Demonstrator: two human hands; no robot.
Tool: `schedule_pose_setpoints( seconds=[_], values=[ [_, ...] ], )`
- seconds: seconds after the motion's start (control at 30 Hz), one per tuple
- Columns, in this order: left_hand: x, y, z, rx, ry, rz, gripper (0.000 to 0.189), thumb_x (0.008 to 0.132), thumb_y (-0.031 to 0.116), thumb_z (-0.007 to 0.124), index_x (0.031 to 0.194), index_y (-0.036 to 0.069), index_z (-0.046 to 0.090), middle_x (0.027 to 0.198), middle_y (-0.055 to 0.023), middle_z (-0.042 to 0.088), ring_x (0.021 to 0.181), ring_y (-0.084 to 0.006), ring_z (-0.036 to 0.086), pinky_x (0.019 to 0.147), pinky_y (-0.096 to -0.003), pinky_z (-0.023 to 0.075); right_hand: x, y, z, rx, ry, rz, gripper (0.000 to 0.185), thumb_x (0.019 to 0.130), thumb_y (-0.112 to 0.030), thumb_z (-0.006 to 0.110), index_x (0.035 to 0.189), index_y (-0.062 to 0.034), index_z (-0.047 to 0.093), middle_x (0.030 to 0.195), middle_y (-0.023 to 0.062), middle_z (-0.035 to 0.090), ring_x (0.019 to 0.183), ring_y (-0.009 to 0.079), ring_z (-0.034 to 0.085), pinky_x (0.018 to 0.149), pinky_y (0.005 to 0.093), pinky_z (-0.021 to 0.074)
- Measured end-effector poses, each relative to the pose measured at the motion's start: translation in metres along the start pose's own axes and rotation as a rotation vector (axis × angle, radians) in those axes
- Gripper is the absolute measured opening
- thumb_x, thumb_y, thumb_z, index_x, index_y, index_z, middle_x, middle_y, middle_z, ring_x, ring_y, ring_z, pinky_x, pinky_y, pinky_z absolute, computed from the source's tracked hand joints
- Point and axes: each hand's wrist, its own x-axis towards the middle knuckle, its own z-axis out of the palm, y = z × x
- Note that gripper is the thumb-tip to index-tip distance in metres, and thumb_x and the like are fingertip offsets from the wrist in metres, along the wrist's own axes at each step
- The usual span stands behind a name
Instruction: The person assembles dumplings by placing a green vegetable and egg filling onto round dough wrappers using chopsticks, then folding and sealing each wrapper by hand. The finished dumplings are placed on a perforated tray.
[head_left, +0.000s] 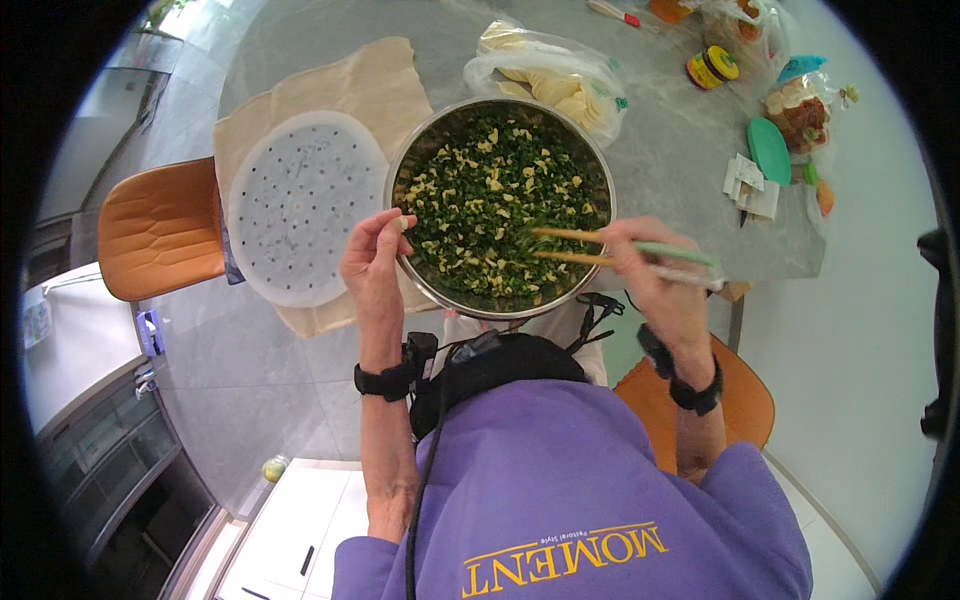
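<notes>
A large metal bowl (609, 196) holds a chopped dark green vegetable mix (480, 217) with pale yellow bits. My right hand (652, 262) grips a pair of chopsticks (574, 235) with light green upper ends, their tips down in the mix; the hand looks slightly blurred. At the bowl's left rim, my left hand (381, 244) pinches a small pale piece (403, 223), too small to name surely, between thumb and fingers. Left of the bowl lies a round white perforated mat (307, 210) on a beige cloth (352, 79). Behind the bowl, a clear plastic bag (555, 75) holds stacked pale dough wrappers (566, 101).
On the grey table (652, 142) stand a yellow-lidded jar (712, 67), a green oval lid or dish (769, 151), small papers (750, 180) and plastic bags of food (801, 112). Orange chairs (165, 229) flank the table. Black cables (600, 315) hang near the bowl's lower right.
</notes>
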Motion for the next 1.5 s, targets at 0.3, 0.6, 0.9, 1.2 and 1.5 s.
schedule_pose_setpoints(
  seconds=[0.3,0.6,0.9,1.2,1.5],
  values=[
    [0.000,0.002,0.001,-0.004,-0.013,0.002,0.013,0.090,0.006,0.059,0.101,0.000,0.065,0.092,-0.0088,0.069,0.067,-0.0054,0.053,0.064,-0.0184,0.0433,0.003,-0.002,0.043,0.013,0.020,-0.187,0.004,0.083,-0.005,0.065,0.086,-0.0026,0.065,0.076,0.0099,0.063,0.062,0.0215,0.061,0.055,0.0296,0.0461],
    [0.000,0.003,0.001,0.009,0.002,-0.012,0.012,0.090,0.007,0.061,0.100,0.001,0.065,0.090,-0.0071,0.070,0.067,-0.0051,0.053,0.063,-0.0183,0.0425,0.029,-0.014,0.079,0.023,-0.203,-0.387,0.005,0.081,-0.005,0.065,0.086,-0.0026,0.064,0.078,0.0118,0.063,0.069,0.0289,0.062,0.060,0.0337,0.0476],
    [0.001,0.001,-0.002,-0.030,-0.034,0.023,0.013,0.090,0.008,0.061,0.100,0.002,0.066,0.090,-0.0071,0.070,0.066,-0.0048,0.052,0.063,-0.0182,0.0429,0.050,-0.012,0.080,0.140,-0.085,-0.344,0.007,0.084,-0.008,0.065,0.087,-0.0015,0.066,0.073,0.0105,0.064,0.059,0.0189,0.059,0.054,0.0267,0.0448],
    [0.002,-0.001,-0.001,-0.015,-0.018,0.015,0.013,0.091,0.007,0.060,0.101,0.002,0.065,0.090,-0.0078,0.070,0.067,-0.0048,0.053,0.063,-0.0179,0.0432,0.036,-0.006,0.031,-0.044,-0.288,-0.194,0.006,0.083,-0.010,0.066,0.085,-0.0045,0.067,0.068,0.0082,0.065,0.059,0.0190,0.062,0.054,0.0289,0.0464],
    [0.002,-0.002,0.000,0.000,-0.023,0.037,0.013,0.091,0.007,0.059,0.101,0.001,0.065,0.090,-0.0081,0.070,0.066,-0.0052,0.053,0.063,-0.0183,0.0433,0.021,0.006,0.040,-0.042,-0.089,-0.286,0.008,0.085,-0.010,0.067,0.087,-0.0022,0.067,0.080,0.0080,0.068,0.064,0.0160,0.063,0.058,0.0261,0.0489]
  ],
)
